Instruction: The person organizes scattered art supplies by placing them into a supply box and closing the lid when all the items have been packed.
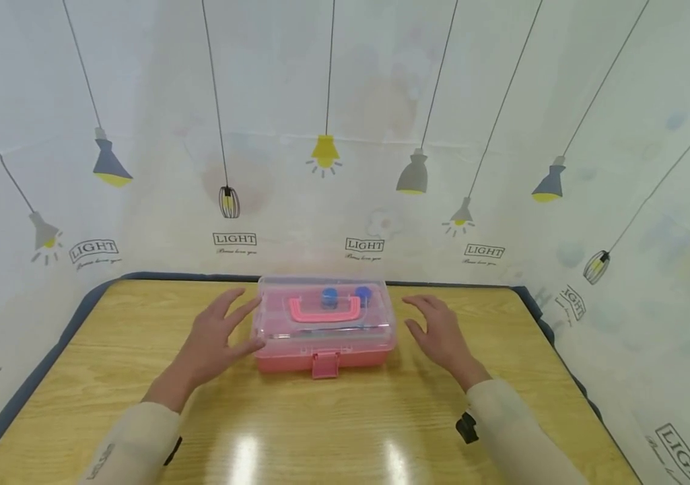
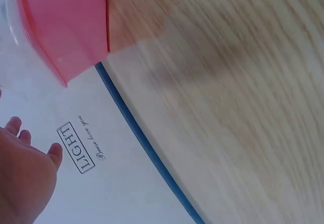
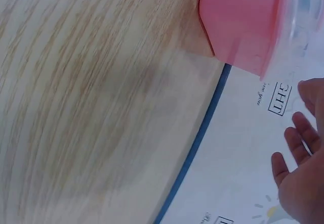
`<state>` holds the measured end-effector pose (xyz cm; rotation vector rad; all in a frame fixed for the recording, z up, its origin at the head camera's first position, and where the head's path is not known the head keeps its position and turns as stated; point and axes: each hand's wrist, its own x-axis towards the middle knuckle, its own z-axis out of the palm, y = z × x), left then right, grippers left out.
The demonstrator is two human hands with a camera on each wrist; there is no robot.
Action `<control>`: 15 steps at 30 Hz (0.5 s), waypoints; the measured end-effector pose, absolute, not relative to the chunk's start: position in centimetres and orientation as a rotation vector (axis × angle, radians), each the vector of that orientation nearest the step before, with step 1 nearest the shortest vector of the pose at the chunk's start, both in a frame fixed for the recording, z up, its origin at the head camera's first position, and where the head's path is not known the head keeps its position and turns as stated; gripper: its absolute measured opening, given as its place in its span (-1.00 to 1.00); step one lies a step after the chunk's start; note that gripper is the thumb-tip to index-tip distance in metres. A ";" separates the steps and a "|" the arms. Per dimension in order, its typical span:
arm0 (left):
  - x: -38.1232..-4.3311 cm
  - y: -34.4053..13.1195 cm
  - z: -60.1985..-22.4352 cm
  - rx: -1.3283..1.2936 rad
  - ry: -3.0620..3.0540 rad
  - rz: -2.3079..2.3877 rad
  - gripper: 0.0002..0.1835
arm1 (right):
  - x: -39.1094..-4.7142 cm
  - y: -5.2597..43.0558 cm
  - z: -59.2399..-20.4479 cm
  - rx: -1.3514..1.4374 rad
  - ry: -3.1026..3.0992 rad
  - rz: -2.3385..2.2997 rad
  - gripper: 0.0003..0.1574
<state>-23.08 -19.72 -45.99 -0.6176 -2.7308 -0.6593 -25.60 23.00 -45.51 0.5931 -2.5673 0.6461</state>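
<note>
A pink plastic storage box (image 1: 351,358) with a clear lid, a pink carry handle (image 1: 325,316) and a front latch (image 1: 325,365) sits toward the back of the table. Two blue round items (image 1: 329,298) show through the lid. My left hand (image 1: 214,340) is at the box's left side, fingers spread, with its fingertips and thumb tip overlapping the lid's edge in the head view. On the other side my right hand (image 1: 439,335) is held a little off the box, fingers loosely spread and nothing in them. Both wrist views show the box's pink wall beside each hand.
The box stands on a wood-grain table (image 1: 296,431) with a dark blue edge (image 1: 169,275) along its back and sides. Close behind rises a white cloth backdrop (image 1: 284,175) printed with hanging lamps. A black strap piece (image 1: 467,428) hangs at the right sleeve.
</note>
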 end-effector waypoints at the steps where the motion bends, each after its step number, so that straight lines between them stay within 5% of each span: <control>1: -23.0 -19.5 -46.0 -0.623 -2.737 -0.641 -0.18 | -25.5 23.0 -45.4 0.618 -2.536 0.629 -0.48; 15: -22.3 -18.5 -46.3 -0.603 -2.712 -0.569 -0.10 | -23.5 19.4 -44.7 1.147 -2.197 0.357 -0.55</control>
